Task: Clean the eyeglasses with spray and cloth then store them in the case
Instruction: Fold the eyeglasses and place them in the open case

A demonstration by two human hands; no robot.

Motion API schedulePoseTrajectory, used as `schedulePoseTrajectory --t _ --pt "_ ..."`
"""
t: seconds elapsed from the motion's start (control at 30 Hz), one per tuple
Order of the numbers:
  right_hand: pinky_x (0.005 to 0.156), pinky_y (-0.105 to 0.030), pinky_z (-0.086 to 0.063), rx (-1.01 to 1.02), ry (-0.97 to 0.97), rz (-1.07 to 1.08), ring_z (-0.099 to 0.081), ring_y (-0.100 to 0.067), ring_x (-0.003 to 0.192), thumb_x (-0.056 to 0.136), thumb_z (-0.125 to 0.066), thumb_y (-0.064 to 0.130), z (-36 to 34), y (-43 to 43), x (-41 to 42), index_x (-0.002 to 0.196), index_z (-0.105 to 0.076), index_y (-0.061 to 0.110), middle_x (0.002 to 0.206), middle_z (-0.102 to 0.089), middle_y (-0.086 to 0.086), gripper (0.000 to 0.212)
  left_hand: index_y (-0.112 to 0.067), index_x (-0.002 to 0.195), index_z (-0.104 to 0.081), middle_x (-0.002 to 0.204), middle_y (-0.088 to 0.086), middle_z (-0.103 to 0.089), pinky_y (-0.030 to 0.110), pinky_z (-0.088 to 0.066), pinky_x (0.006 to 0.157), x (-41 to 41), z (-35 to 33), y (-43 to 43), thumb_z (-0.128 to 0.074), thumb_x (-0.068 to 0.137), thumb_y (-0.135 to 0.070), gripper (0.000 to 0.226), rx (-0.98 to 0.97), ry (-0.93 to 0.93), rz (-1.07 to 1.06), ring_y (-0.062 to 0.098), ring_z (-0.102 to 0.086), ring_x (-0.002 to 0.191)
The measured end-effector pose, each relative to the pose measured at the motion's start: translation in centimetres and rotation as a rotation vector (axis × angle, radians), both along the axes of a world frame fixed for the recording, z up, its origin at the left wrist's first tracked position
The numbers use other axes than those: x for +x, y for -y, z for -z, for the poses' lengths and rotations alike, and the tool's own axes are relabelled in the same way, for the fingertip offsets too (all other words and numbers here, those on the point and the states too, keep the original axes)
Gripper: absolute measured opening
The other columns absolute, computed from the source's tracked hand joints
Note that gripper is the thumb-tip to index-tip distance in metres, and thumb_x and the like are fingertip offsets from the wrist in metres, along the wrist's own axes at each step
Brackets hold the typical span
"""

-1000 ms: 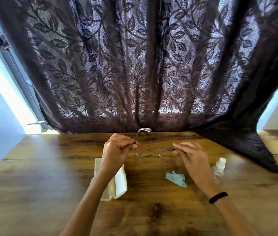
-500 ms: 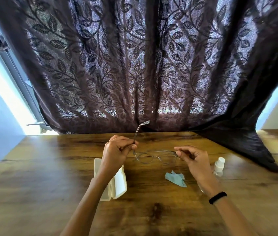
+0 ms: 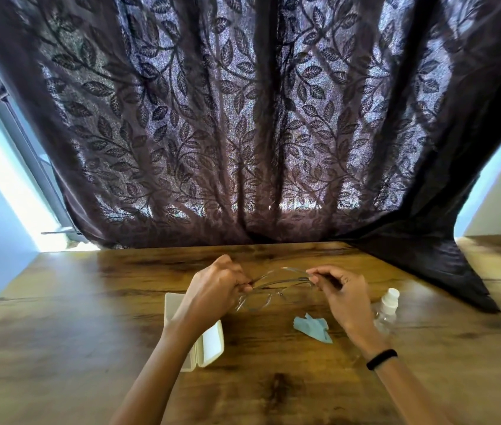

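Observation:
Clear-framed eyeglasses (image 3: 260, 300) hang above the wooden table (image 3: 89, 302) between both hands. My left hand (image 3: 215, 289) pinches the frame at its left hinge. My right hand (image 3: 343, 291) pinches the right end, with both temple arms folded across behind the lenses. An open white case (image 3: 209, 342) lies under my left wrist, partly hidden by it. A crumpled light-blue cloth (image 3: 312, 328) rests on the table below the glasses. A small clear spray bottle with a white cap (image 3: 389, 303) stands just right of my right hand.
A dark leaf-patterned curtain (image 3: 258, 118) hangs along the table's far edge, and its right end (image 3: 445, 271) drapes onto the table behind the bottle. A black band (image 3: 381, 358) circles my right wrist. A bright window strip lies at the far left.
The left temple arm, raised upright before, has been folded down across the frame. My right hand moved in and closed on the right end of the glasses.

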State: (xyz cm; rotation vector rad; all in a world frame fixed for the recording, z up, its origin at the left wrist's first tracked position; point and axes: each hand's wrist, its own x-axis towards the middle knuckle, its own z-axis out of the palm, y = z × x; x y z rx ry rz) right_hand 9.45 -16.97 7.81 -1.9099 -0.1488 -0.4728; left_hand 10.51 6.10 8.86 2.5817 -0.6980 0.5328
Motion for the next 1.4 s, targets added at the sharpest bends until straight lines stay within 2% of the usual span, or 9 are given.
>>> schedulePoseTrajectory --t 0.2,0.43,0.57,0.77,0.9,1.0,1.17,1.3,1.4 --pt "0.070 -0.005 -0.046 -0.013 0.008 -0.002 -0.061 0.009 0.076 0.079 -0.067 0.003 0.0 -0.1 -0.1 0.075 -0.066 0.031 0.078 -0.066 0.020 0.028 -0.020 0.104 -0.071 0.103 -0.008 -0.067 0.024 -0.046 0.076 -0.1 -0.1 0.1 -0.057 0.089 -0.032 0.023 0.056 -0.034 0.031 0.007 -0.048 0.100" --pt "0.069 -0.003 -0.044 0.005 0.011 0.009 -0.062 0.007 0.080 0.079 -0.067 0.003 0.3 -0.3 -0.2 0.075 -0.067 0.032 0.080 -0.067 0.019 0.029 -0.020 0.103 -0.071 0.100 -0.010 -0.066 0.027 -0.047 0.075 -0.1 0.3 0.0 -0.058 0.089 -0.031 0.022 0.029 -0.093 0.026 0.007 -0.045 0.098" --pt "0.073 -0.009 -0.048 0.025 0.001 0.000 -0.062 0.004 0.081 0.080 -0.067 0.006 0.6 -0.3 -0.4 0.079 -0.068 0.030 0.083 -0.068 0.017 0.023 -0.022 0.097 -0.072 0.091 -0.013 -0.064 0.028 -0.045 0.072 -0.1 0.9 -0.1 -0.062 0.086 -0.032 0.018 -0.025 -0.147 -0.001 0.003 -0.040 0.092" --pt "0.073 -0.015 -0.053 0.382 -0.162 -0.145 -0.066 -0.005 0.083 0.081 -0.062 0.008 0.3 -0.2 -0.5 0.088 -0.071 0.024 0.089 -0.073 0.004 0.020 -0.018 0.094 -0.073 0.079 -0.020 -0.057 0.023 -0.037 0.071 -0.4 1.9 -0.7 -0.064 0.086 -0.023 0.012 -0.161 -0.283 -0.003 0.002 -0.044 0.081" --pt "0.074 -0.018 -0.055 0.612 -0.265 -0.268 -0.067 -0.011 0.082 0.074 -0.061 0.004 -0.4 -0.7 -0.1 0.087 -0.072 0.015 0.089 -0.074 -0.002 0.020 -0.013 0.094 -0.073 0.078 -0.015 -0.063 0.015 -0.040 0.067 -1.3 1.9 -1.2 -0.065 0.085 -0.014 0.012 -0.293 -0.450 0.017 -0.004 -0.055 0.071" --pt "0.068 -0.016 -0.055 0.713 -0.324 -0.375 -0.067 -0.010 0.077 0.068 -0.062 0.003 -1.0 -1.6 0.5 0.087 -0.071 0.008 0.085 -0.074 -0.004 0.022 -0.008 0.092 -0.073 0.070 -0.019 -0.066 0.007 -0.040 0.059 -2.6 1.9 -1.8 -0.061 0.087 -0.009 0.013 -0.517 -0.651 0.085 -0.009 -0.057 0.067" --pt "0.067 -0.017 -0.055 0.737 -0.416 -0.521 -0.066 -0.009 0.073 0.068 -0.063 0.008 -1.7 -4.1 2.0 0.087 -0.071 0.007 0.082 -0.073 -0.004 0.021 -0.018 0.088 -0.074 0.069 -0.010 -0.065 0.013 -0.035 0.053 -5.0 2.8 -3.3 -0.057 0.090 -0.016 0.017 -0.863 -0.964 0.085 -0.002 -0.050 0.060" --pt "0.067 -0.018 -0.055 0.712 -0.489 -0.588 -0.064 -0.010 0.071 0.071 -0.063 0.009 -1.5 -6.8 3.2 0.083 -0.073 0.009 0.081 -0.070 -0.006 0.015 -0.016 0.092 -0.075 0.078 -0.006 -0.068 0.016 -0.038 0.057 -6.5 3.4 -4.0 -0.069 0.073 -0.034 0.027 -1.077 -1.066 0.026 0.003 -0.056 0.069" --pt "0.069 -0.020 -0.054 0.660 -0.532 -0.652 -0.066 -0.009 0.072 0.079 -0.059 0.005 -1.2 -9.0 4.2 0.084 -0.070 0.008 0.079 -0.071 -0.004 0.013 -0.016 0.094 -0.074 0.079 -0.006 -0.069 0.020 -0.042 0.062 -7.4 3.7 -4.8 -0.069 0.073 -0.033 0.028 -1.140 -1.068 0.018 0.003 -0.059 0.071"
